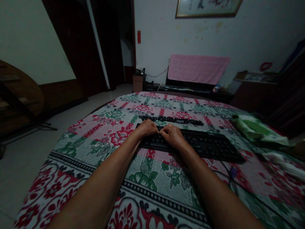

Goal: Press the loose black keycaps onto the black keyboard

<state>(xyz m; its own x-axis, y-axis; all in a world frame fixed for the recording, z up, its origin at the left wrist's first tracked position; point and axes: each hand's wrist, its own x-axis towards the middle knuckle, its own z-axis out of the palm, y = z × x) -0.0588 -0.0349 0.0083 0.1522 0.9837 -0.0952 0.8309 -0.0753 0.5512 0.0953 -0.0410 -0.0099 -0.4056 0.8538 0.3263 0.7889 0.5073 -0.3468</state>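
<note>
Both hands are at the left part of a black keyboard (pixel 214 144), which lies flat on a floral tablecloth (pixel 146 179) in front of the person. Left hand (pixel 149 128) is over the keyboard's left end, right hand (pixel 172 134) just beside it and a bit further along; fingertips of the two almost meet over the keys. Grip: fingers of both curled in, thumb side narrow, looks like a pinch on each; cannot tell if anything small sits between the fingertips, too dark and too small. Key relation: keyboard's long axis runs left to right, slanting so the right end comes nearer the person; most of its length stretches off to the right of the grip, past the right hand, so the right hand is nearer the bulk and the left nearer the short end. Row of small black pieces (pixel 177 120), probably keycaps, lies beyond the keyboard on the far side, roughly along the same axis, near but apart from it; the hands are between that row and the person. Dark cable (pixel 250 191) on the cloth, near side, right of the right forearm. Green and white packet (pixel 262 128) further right, well apart from both hands.
</note>
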